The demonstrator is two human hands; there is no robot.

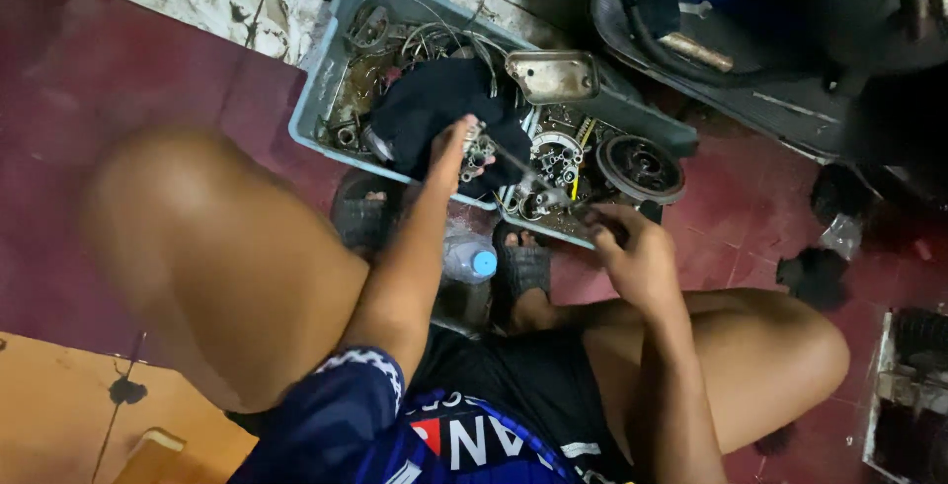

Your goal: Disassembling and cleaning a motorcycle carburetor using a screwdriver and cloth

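Over a parts tray [326,79], left hand [454,148] gripping metal part [479,148] — right hand [632,247] beside

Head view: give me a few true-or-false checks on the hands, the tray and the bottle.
1. The left hand holds a small metal part over the tray. True.
2. The tray is red. False: it is grey-blue and holds metal parts and a black cloth.
3. A bottle with a blue cap stands between the feet. True.
4. The right hand rests on the knee. False: it reaches toward the parts at the tray's near edge.
5. The person is barefoot. False: both feet wear dark sandals.
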